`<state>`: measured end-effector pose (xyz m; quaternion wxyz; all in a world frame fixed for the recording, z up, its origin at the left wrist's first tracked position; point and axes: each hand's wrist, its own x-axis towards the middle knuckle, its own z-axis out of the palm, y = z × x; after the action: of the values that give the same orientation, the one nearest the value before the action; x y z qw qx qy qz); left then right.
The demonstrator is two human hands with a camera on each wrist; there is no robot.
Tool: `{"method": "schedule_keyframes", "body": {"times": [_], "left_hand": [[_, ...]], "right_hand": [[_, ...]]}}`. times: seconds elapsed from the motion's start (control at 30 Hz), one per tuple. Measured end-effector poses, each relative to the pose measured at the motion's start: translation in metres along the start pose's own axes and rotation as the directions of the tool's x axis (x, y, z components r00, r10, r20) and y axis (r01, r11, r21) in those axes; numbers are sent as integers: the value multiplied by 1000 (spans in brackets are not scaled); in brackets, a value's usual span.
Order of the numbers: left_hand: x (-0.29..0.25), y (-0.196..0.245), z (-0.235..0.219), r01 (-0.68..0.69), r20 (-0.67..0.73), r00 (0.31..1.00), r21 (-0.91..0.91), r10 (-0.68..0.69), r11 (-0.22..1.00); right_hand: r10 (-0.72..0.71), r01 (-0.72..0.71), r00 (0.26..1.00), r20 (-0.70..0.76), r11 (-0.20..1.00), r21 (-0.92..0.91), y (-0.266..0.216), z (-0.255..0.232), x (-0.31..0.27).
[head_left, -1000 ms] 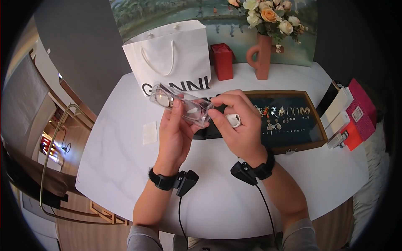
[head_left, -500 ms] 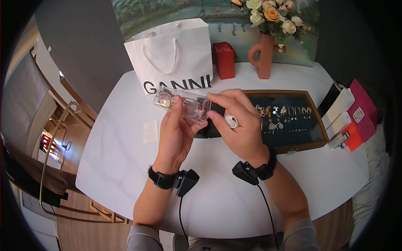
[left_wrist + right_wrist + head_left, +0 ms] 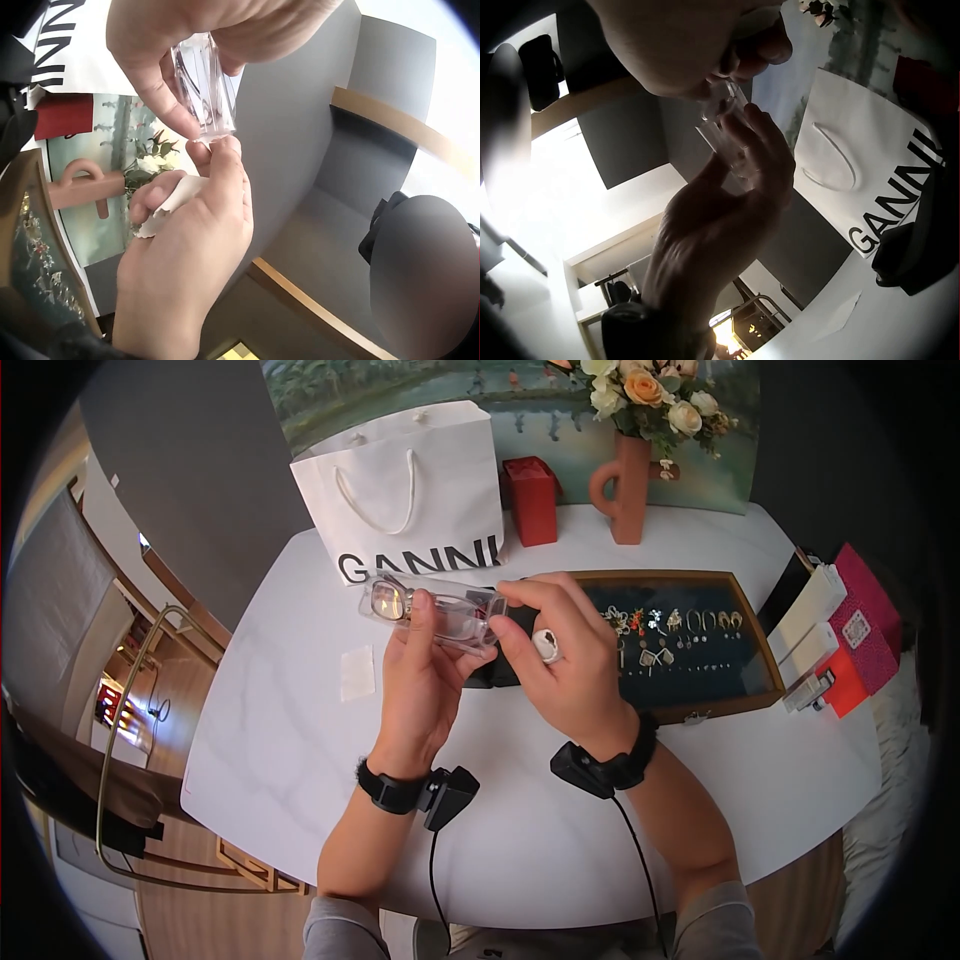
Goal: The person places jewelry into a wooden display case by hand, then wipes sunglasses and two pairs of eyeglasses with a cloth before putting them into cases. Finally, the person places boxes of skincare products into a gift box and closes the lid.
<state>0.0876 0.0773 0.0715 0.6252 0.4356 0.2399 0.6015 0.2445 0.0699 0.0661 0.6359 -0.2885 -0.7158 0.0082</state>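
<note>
A clear, see-through case (image 3: 455,616) with glasses-like rims inside lies across my left hand (image 3: 425,685), thumb on top and fingers beneath. My right hand (image 3: 585,665) pinches the case's right end between thumb and index finger. A crumpled white piece (image 3: 546,646) is tucked in the curled fingers of that same hand. From the left wrist view, the clear case (image 3: 204,86) stands between both hands, and the white piece (image 3: 178,201) sits in the right palm. The right wrist view shows the case (image 3: 724,124) darkly, partly behind fingers.
Behind the hands stand a white paper bag (image 3: 410,500), a red box (image 3: 531,502) and a terracotta vase (image 3: 630,490) with flowers. A framed jewellery tray (image 3: 690,650) lies right, beside pink and white boxes (image 3: 868,622). A white square (image 3: 357,673) lies left.
The left end of the case has dipped a little, so it lies nearer level. Both hands keep their hold, with small shifts of the right fingers.
</note>
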Motion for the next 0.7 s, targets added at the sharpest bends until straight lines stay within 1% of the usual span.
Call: {"method": "schedule_keyframes", "body": {"times": [0.13,0.23,0.3,0.43,0.5,0.53,0.6,0.7], "left_hand": [[-2,5,3,3,-49,999,13,-3,1000],[-1,5,2,-23,-82,996,22,25,999],[-2,7,3,-66,-80,994,72,71,995],[-3,9,3,-95,-96,990,59,100,994],[-1,8,-4,-105,7,994,61,105,993],[-1,9,-3,-105,6,994,61,105,993],[-2,10,2,-101,-39,994,83,105,991],[-2,8,1,-95,-39,994,62,98,994]], "right_hand": [[-12,12,1000,1,999,48,1,3,0],[27,-29,999,21,995,100,-2,4,1],[49,-53,998,31,991,121,-3,4,2],[95,-102,994,55,982,160,-2,5,0],[165,-186,980,114,960,208,-6,3,-1],[165,-186,980,114,960,208,-5,5,-1],[130,-141,989,67,969,202,-2,9,-2],[134,-142,990,53,968,206,-7,8,-1]]}}
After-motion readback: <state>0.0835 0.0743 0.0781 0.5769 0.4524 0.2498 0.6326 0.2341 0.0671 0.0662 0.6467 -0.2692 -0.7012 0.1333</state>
